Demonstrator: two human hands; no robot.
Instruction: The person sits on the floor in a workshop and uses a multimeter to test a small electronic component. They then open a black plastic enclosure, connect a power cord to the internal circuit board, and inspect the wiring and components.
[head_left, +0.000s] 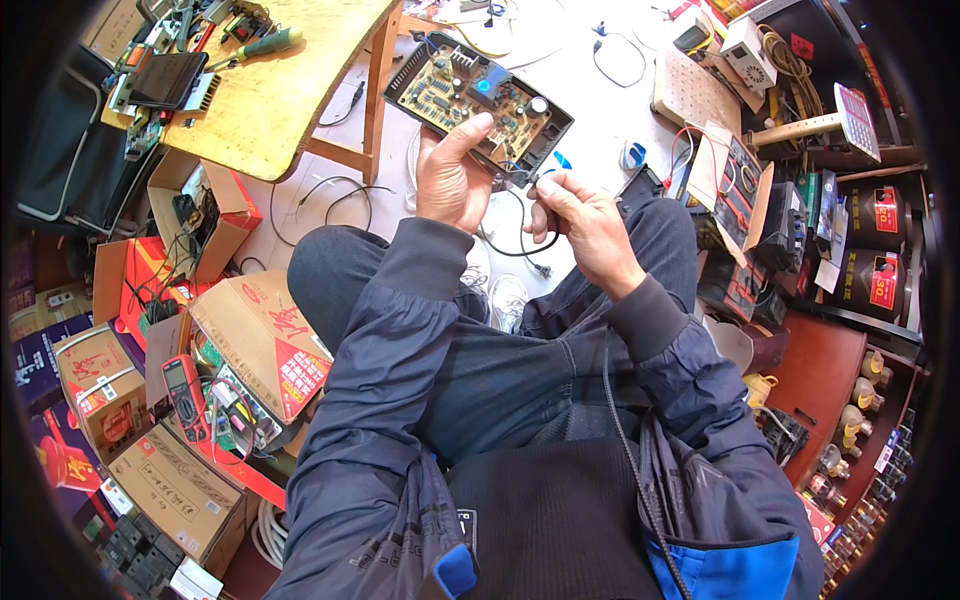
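My left hand (452,178) grips the near edge of an open black electronics case (420,62) with a brown circuit board (470,92) inside, held above my knees. The board carries a blue part, a silver capacitor and small components. My right hand (585,222) pinches a thin black cable (515,248) that comes out of the case's near corner and loops down between my hands. Both sleeves are dark blue.
A wooden workbench (270,100) at the upper left holds circuit boards and a green-handled screwdriver (262,45). Cardboard boxes (255,335) and a red multimeter (186,392) lie at my left. Shelves with devices and tins stand at the right. White sneakers (508,298) show below.
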